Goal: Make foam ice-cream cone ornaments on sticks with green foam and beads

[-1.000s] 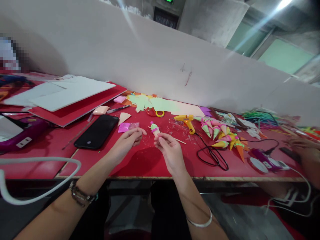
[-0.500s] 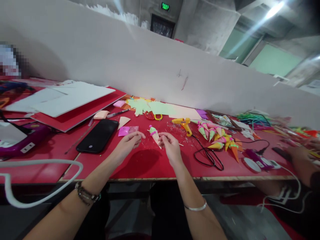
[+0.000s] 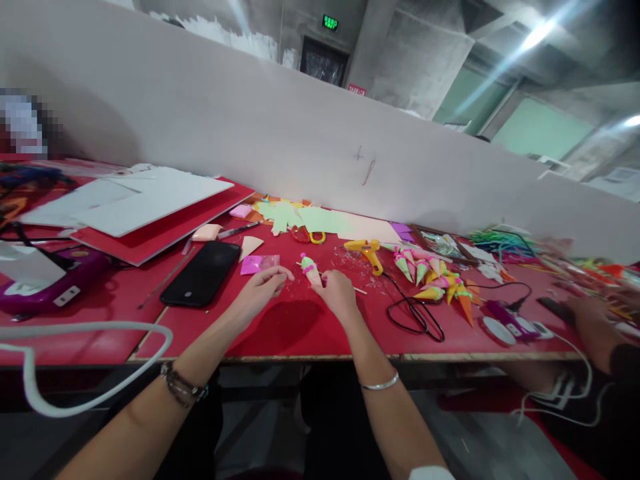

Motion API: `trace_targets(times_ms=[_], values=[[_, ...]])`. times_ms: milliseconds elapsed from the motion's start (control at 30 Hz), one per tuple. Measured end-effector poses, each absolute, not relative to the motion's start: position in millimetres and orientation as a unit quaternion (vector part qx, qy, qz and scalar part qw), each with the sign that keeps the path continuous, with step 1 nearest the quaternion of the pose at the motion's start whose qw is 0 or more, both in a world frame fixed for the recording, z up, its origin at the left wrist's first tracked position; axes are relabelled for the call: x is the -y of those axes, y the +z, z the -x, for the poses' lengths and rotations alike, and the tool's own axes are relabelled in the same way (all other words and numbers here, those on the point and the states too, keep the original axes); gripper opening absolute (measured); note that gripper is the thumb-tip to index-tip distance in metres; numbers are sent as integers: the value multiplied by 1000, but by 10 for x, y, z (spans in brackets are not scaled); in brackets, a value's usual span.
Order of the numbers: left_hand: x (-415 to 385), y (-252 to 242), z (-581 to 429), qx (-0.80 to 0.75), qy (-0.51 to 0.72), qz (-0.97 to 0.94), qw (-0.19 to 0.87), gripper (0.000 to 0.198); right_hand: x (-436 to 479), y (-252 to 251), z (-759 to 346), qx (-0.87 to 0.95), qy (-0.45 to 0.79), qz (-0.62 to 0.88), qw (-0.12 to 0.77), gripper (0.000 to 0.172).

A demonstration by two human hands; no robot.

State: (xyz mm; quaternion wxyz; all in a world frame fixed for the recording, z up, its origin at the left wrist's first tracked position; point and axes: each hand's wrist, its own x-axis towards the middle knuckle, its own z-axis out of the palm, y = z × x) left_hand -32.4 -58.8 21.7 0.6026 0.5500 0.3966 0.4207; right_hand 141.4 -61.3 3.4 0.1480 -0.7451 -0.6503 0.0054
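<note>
My right hand (image 3: 338,290) is closed around the lower end of a small paper cone craft (image 3: 309,267) with green and pink bands, held upright over the red table (image 3: 280,327). My left hand (image 3: 264,285) hovers just left of it with fingers curled in a pinch; what it pinches is too small to make out. A thin wooden stick (image 3: 359,290) lies beside my right hand. A pink packet (image 3: 257,263) lies just beyond my left hand.
A black phone (image 3: 203,273) lies left of my hands. A yellow glue gun (image 3: 367,250) with black cord, scissors (image 3: 306,234), cut paper sheets (image 3: 320,219) and a pile of finished cones (image 3: 435,273) lie behind and right. Another person's hand (image 3: 593,320) works at far right. White boards (image 3: 135,197) lie left.
My right hand has lowered the cone closer to the table and curled tighter around it. My left hand stays in its pinch. The view has shifted slightly.
</note>
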Motion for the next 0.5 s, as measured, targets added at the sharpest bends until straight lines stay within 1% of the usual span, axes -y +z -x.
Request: trace_targets(times_ms=[167,267,367,433,500], values=[[577,195,310,-390,433,-548,600,14,621,14,-1421,646,6,746,161,23],[555,158,306,-399,434,-548,593,14,641,26,-1449,647,21,739,187,26],[531,128,301,-450,426,-535,575,22,667,50,-1463,650,32,727,218,32],[516,114,297,-478,420,-523,567,29,686,74,-1444,651,51,714,254,35],[500,107,298,-482,422,-511,574,35,713,105,-1390,637,126,685,329,36]])
